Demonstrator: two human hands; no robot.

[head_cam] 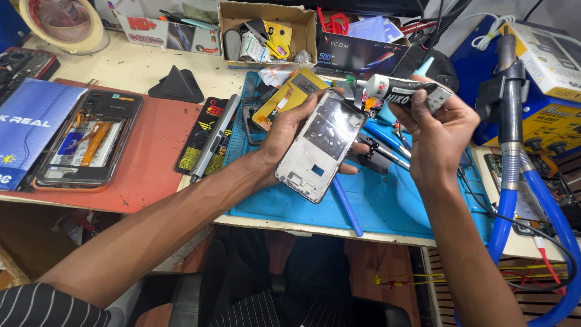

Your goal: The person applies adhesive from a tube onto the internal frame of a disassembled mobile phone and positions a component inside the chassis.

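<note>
Two mats [387, 212], cluttered repair bench [133, 66]

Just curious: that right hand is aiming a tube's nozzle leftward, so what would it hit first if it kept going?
Probably the top edge of the phone frame in the left hand. The tube in the right hand points there, though depth is unclear.

An opened phone [85, 142] lies on a red mat [151, 157] at the counter's left — a black triangular stand [177, 83] behind it. Farther back sits a cardboard box [266, 33] of small parts; blue hoses [532, 200] loop at right.
</note>
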